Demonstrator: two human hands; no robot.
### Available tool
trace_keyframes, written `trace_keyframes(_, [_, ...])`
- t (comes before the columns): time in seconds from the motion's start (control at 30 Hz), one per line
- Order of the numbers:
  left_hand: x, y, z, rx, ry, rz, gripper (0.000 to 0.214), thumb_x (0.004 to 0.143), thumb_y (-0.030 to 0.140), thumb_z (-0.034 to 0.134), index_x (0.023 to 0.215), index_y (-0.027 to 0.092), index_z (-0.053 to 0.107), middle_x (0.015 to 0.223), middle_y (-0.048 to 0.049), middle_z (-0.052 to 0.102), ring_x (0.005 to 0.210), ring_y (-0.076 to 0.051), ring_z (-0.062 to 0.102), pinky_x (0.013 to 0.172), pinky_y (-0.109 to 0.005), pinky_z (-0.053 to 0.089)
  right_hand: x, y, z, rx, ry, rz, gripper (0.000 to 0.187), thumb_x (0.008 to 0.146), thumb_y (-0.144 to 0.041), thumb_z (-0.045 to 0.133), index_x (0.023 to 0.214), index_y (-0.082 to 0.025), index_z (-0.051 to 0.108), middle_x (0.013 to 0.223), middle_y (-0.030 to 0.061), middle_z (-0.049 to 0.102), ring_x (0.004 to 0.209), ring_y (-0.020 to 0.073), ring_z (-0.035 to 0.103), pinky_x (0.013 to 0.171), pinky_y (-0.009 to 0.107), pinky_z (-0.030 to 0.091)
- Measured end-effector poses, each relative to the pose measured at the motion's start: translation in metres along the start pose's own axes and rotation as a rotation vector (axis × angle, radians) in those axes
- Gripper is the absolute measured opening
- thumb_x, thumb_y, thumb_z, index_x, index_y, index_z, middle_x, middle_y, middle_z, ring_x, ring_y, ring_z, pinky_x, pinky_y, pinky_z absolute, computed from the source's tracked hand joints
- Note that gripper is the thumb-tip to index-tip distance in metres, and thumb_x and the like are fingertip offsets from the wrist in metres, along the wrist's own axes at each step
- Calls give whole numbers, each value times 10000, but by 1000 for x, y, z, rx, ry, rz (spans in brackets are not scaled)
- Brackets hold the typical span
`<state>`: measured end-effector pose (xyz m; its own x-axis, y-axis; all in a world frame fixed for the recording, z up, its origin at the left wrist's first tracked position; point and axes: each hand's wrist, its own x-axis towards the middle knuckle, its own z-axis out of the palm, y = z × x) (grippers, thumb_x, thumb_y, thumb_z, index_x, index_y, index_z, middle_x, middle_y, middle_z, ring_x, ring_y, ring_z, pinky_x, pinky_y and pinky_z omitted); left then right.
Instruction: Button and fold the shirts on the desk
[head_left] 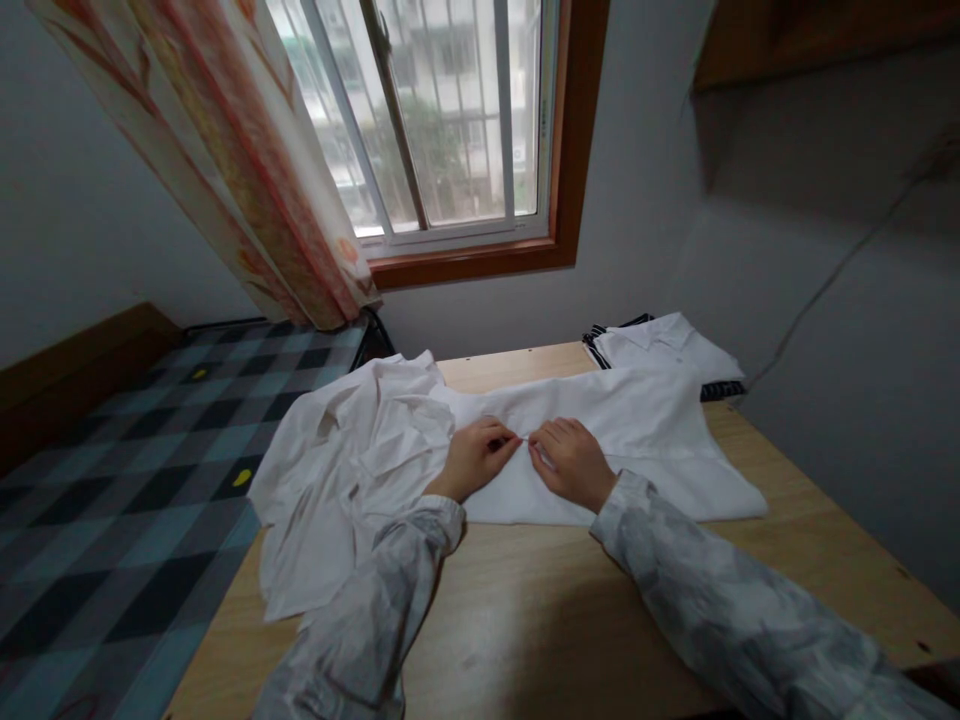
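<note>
A white shirt (637, 415) lies spread out on the wooden table, its long side running left to right. Near its middle, my left hand (480, 455) pinches the fabric between thumb and fingertips. Just to the right, my right hand (568, 458) pinches the same spot, the fingertips of both nearly meeting. Whatever small part lies between them is too small to make out. Crumpled off-white cloth (330, 480) is heaped at the left, reaching the table's edge; whether it belongs to the same shirt I cannot tell.
Folded clothes (671, 345), a white collared shirt on top of dark striped ones, are stacked at the table's back right corner. A bed with a checked sheet (135, 520) adjoins the left side. The wooden table (495, 610) faces a window with a patterned curtain (247, 170).
</note>
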<state>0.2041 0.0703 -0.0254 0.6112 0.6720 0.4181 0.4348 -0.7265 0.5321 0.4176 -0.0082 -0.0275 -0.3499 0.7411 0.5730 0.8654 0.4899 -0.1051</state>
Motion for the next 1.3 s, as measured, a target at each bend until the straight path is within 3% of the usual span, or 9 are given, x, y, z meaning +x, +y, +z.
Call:
trace_keyframes(0.13, [3, -2, 1, -149, 0, -86, 204, 985, 337, 707, 908, 195, 833, 865, -50, 808, 748, -171, 693, 717, -287, 499, -5, 0, 4, 60, -26, -4, 185, 1041, -287, 613, 920, -196, 718, 845, 61, 714, 825, 220, 615, 808, 376, 392])
trace_keyframes(0.3, [4, -2, 3, -278, -53, -142, 252, 996, 351, 678, 915, 170, 834, 879, -57, 820, 772, -179, 697, 724, -282, 501, -4, 5, 8, 70, -47, 94, 240, 1050, -429, 665, 1049, -211, 764, 974, 80, 749, 946, 245, 632, 865, 383, 407])
trace_keyframes(0.6, [4, 0, 0, -309, -89, -176, 238, 947, 381, 737, 890, 173, 838, 826, -46, 805, 725, -167, 666, 694, -272, 479, -2, 5, 12, 173, -67, 58, 131, 1020, -231, 655, 904, -197, 707, 891, 41, 729, 893, 200, 649, 879, 356, 391])
trace_keyframes(0.8, [5, 4, -1, -316, -115, -125, 284, 1009, 402, 641, 928, 161, 769, 845, -38, 743, 759, -164, 606, 704, -275, 450, -1, 5, 11, 187, -62, 44, 118, 971, -190, 672, 856, -207, 690, 837, 10, 734, 788, 167, 638, 873, 329, 391])
trace_keyframes(1.0, [7, -6, 3, -425, -211, -141, 317, 1055, 454, 551, 967, 178, 679, 908, -24, 669, 862, -182, 591, 800, -294, 467, -1, 4, 13, 193, 24, 123, 106, 1024, -226, 662, 955, -226, 743, 919, 26, 793, 863, 189, 691, 909, 362, 416])
trace_keyframes(1.3, [9, -8, 9, -361, -214, -156, 233, 1019, 375, 582, 913, 185, 666, 860, -16, 656, 811, -180, 573, 755, -297, 442, -4, 10, 16, 316, 74, -32, 184, 1066, -237, 616, 1013, -269, 790, 921, 22, 799, 855, 182, 714, 1108, 414, 448])
